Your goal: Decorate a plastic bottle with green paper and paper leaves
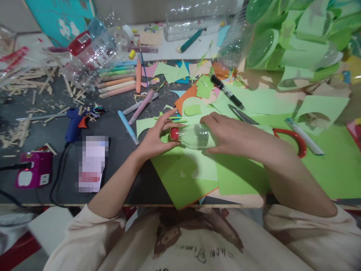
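Green paper sheets (239, 180): laid over the centre and right of the frame, overlapping. It was judged that the work would be best done with these pressed flat, as a raised edge could tilt whatever was set on them.

Right hand (225, 131): placed right of centre, thumb and fingers clasped about the base end of the bottle. A light, even hold was judged best, since thin plastic could be dented.

Left hand (155, 137): placed left of centre, thumb and fingers parted around the neck end; whether the cap was touched could not be told. Guidance rather than squeezing was thought to be called for here.

Scissors (302, 145): partly hidden beneath the right forearm, red handle at centre right.

Clear bottle (194, 135): held on its side at the centre of the frame, between both hands, above the paper; contact with the paper could not be confirmed.

Red cap (174, 134): pointed leftward, framed by the left fingers.
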`<state>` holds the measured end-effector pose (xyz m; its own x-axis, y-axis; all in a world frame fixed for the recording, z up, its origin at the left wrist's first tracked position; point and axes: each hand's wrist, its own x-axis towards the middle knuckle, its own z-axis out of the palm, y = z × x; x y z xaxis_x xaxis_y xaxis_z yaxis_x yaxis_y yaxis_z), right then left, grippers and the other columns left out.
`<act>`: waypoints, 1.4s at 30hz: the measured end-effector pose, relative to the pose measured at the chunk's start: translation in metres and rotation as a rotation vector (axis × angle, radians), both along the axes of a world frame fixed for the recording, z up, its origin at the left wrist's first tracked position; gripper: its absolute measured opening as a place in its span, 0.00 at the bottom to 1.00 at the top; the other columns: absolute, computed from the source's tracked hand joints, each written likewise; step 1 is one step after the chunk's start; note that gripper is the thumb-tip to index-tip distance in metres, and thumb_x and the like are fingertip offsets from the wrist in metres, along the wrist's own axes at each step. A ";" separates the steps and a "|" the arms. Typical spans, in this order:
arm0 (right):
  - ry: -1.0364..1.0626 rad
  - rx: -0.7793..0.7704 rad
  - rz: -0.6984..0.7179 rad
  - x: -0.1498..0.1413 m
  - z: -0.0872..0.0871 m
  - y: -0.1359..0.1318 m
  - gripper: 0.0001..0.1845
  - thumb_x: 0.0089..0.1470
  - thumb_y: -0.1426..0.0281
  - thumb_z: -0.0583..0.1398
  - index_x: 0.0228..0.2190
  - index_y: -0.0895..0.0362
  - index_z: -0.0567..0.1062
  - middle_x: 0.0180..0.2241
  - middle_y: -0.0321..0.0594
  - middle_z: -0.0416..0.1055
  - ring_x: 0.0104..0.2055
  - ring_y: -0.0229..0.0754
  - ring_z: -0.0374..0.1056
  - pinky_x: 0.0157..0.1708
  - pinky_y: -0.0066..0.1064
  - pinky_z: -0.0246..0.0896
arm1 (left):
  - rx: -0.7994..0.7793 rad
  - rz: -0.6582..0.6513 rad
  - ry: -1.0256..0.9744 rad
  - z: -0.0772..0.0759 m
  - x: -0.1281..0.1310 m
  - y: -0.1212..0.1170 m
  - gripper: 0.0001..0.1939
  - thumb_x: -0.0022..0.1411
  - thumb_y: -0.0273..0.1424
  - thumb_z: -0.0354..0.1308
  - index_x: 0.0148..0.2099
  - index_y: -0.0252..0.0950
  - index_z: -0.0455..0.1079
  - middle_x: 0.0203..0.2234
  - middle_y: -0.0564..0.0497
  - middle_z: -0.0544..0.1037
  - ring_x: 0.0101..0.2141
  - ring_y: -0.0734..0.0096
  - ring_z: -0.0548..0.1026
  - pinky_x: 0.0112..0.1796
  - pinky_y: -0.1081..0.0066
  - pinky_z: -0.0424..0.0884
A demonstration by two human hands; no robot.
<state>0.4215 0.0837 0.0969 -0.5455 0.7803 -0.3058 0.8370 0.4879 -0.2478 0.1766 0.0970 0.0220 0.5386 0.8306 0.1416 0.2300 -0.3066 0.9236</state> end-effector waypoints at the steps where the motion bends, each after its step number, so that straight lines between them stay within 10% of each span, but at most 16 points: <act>1: -0.005 -0.004 0.001 0.000 0.000 0.000 0.26 0.47 0.64 0.63 0.47 0.59 0.67 0.42 0.50 0.70 0.41 0.54 0.68 0.34 0.36 0.58 | 0.004 -0.003 0.003 -0.001 0.000 0.000 0.44 0.53 0.34 0.67 0.67 0.45 0.50 0.48 0.47 0.79 0.55 0.59 0.73 0.60 0.57 0.62; 17: 0.207 0.060 -0.003 -0.022 0.006 -0.002 0.44 0.52 0.52 0.61 0.63 0.59 0.56 0.56 0.55 0.69 0.53 0.59 0.68 0.43 0.43 0.64 | 0.042 0.050 0.045 -0.007 0.000 -0.006 0.49 0.52 0.33 0.66 0.70 0.47 0.42 0.46 0.49 0.80 0.54 0.61 0.74 0.58 0.60 0.65; 25: 0.053 0.140 -0.017 -0.034 0.003 -0.004 0.21 0.56 0.58 0.60 0.44 0.61 0.74 0.43 0.53 0.77 0.44 0.55 0.72 0.36 0.36 0.58 | 0.017 0.065 0.033 -0.005 0.003 -0.006 0.49 0.51 0.34 0.66 0.69 0.46 0.44 0.45 0.48 0.80 0.54 0.60 0.74 0.57 0.61 0.67; 42: -0.019 0.138 -0.056 -0.031 0.001 -0.003 0.37 0.53 0.49 0.60 0.56 0.60 0.66 0.40 0.51 0.78 0.37 0.53 0.73 0.27 0.32 0.46 | -0.006 0.034 0.033 -0.006 0.001 -0.005 0.46 0.53 0.36 0.66 0.69 0.47 0.45 0.51 0.47 0.77 0.54 0.60 0.74 0.60 0.58 0.64</act>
